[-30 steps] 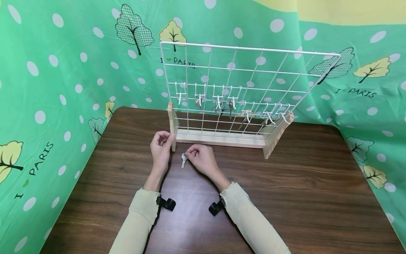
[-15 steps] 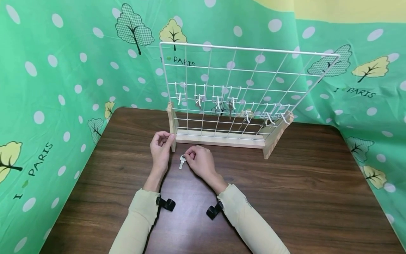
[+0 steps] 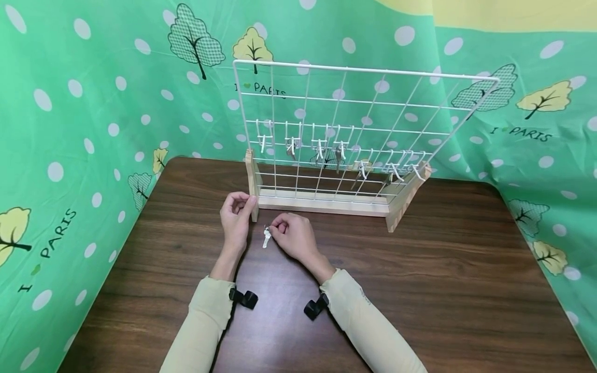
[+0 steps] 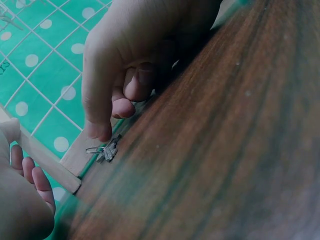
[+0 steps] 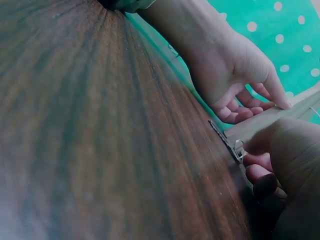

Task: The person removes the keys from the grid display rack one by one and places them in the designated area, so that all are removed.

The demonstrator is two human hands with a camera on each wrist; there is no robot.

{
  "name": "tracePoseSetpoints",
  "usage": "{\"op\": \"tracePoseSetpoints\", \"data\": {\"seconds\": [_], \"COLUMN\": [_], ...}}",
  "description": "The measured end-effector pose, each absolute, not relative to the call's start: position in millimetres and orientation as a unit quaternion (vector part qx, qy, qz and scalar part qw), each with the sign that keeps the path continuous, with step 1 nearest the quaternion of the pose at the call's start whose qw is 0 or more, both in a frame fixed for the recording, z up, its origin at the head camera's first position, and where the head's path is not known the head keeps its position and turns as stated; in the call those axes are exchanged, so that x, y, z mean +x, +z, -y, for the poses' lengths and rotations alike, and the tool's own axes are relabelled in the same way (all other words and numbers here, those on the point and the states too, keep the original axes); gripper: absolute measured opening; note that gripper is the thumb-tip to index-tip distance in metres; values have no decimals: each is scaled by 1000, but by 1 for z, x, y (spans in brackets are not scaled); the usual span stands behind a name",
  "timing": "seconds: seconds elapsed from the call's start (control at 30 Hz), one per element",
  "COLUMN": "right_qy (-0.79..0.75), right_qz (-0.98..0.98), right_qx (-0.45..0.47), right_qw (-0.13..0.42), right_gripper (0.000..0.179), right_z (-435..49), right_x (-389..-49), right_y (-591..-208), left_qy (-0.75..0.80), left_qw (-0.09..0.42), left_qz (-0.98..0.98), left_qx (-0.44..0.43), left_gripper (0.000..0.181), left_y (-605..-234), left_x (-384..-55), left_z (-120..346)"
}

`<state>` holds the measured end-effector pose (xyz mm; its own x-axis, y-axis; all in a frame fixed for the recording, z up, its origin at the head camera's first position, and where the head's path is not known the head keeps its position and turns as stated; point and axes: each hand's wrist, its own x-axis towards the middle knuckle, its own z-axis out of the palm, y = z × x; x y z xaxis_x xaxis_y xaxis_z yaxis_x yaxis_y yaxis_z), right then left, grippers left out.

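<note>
Pinched near its ring [image 4: 93, 153] between curled fingertips of the right grip [image 3: 296, 235]: a silver key [image 3: 267, 238], blade pointing toward the near edge in the head view. Held low over the bench [image 3: 443, 290], just in front of the left end of the stand [image 3: 322, 204] and near the left grip [image 3: 236, 220]; hard to tell whether touching the bench or slightly above.

At the left grip, bent fingers, with the thumb against the wooden end piece [image 3: 251, 166]; impossible to tell whether clasped round the wood or only touching.

Upright in the stand, a white wire grid [image 3: 366, 69]. Along its lower rows, white hooks [image 3: 319, 148], several with hanging keys [image 3: 339, 161]. On both forearms, pale sleeves [image 3: 205, 316] and black straps [image 3: 243, 298]. Behind, green dotted cloth [image 3: 116, 103] with printed trees.
</note>
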<state>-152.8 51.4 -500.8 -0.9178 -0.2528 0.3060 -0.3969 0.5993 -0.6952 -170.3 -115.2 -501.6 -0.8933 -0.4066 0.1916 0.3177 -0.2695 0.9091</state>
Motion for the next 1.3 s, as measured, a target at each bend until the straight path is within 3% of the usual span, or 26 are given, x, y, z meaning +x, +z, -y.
{"op": "tracePoseSetpoints", "data": {"seconds": [0.17, 0.33, 0.97, 1.3], "right_qy": [428, 427, 422, 412], "right_qz": [888, 889, 882, 891], "right_qx": [165, 162, 209, 188], "right_qw": [39, 30, 34, 30], "right_gripper": [25, 35, 29, 30], "right_z": [-53, -54, -56, -54], "right_x": [-153, -152, -155, -151], "right_y": [-499, -498, -502, -501], "left_qy": [-797, -798, -794, -795], "left_qw": [226, 221, 222, 219], "left_qz": [559, 558, 564, 564], "left_qx": [40, 43, 45, 44], "left_gripper": [21, 22, 22, 21], "left_y": [-500, -499, -500, -499], "left_x": [-169, -169, -170, -169], "left_z": [116, 115, 116, 116]}}
